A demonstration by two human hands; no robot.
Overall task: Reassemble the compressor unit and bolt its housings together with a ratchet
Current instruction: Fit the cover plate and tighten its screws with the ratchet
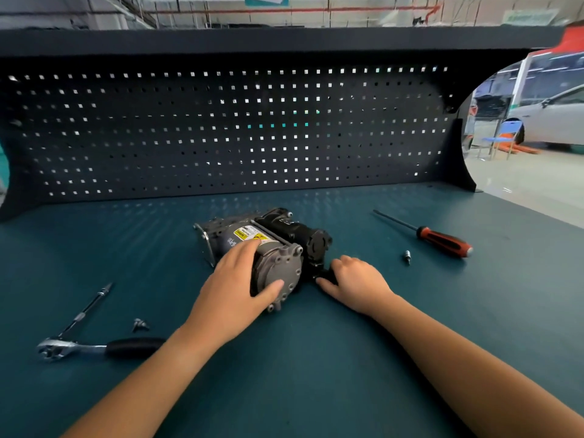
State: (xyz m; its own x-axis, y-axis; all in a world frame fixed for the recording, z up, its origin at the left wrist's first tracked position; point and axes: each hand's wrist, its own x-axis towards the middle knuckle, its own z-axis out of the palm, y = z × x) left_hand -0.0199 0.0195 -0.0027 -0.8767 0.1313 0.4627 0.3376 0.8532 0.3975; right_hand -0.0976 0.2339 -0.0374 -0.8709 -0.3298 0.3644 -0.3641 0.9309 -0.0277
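The compressor unit (278, 248) lies on its side in the middle of the teal bench, a grey cylindrical housing with a yellow warning label beside a black housing. My left hand (240, 279) grips the grey housing, fingers over its top and thumb on the round end plate. My right hand (354, 279) holds a small black part (324, 275) at the unit's lower right corner. A ratchet (94, 347) with a black handle lies at the left, an extension bar (88, 308) standing up from its head.
A bolt (140, 324) lies near the ratchet. A small socket bit (407, 257) and a red-and-black screwdriver (442, 238) lie to the right. A dark pegboard (221, 128) backs the bench (300, 358). The bench's right edge runs diagonally at the far right.
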